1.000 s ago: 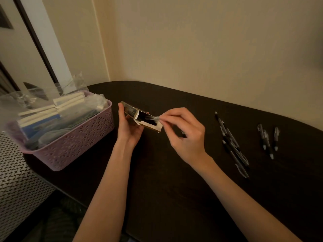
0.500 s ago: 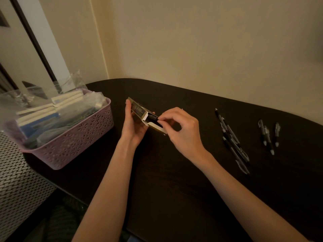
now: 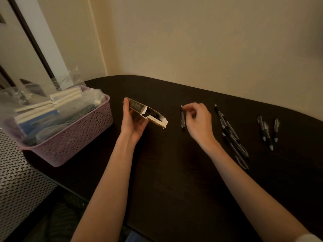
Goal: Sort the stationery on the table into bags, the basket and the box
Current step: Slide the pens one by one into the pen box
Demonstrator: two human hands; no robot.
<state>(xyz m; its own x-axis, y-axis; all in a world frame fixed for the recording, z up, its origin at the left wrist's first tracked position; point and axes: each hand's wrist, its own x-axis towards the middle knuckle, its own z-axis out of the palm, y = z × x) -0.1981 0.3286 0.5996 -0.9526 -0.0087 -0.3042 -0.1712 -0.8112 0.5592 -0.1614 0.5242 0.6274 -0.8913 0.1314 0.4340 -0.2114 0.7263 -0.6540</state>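
Note:
My left hand holds a small cardboard pen box just above the dark table. Its open end with the white flap points right, and dark pens show inside. To the right, my right hand has thumb and forefinger pinched on the far end of a single black pen that lies lengthwise on the table. Several more black pens lie in a loose row right of that hand. Three further pens lie farther right.
A pink perforated basket stands at the table's left edge, filled with clear bags of stationery and white packs. A beige wall runs behind the table. A patterned white surface lies below the basket on the left.
My right hand left the box's open end and moved right to the single pen on the table. The left hand still holds the box, now tilted a little flatter.

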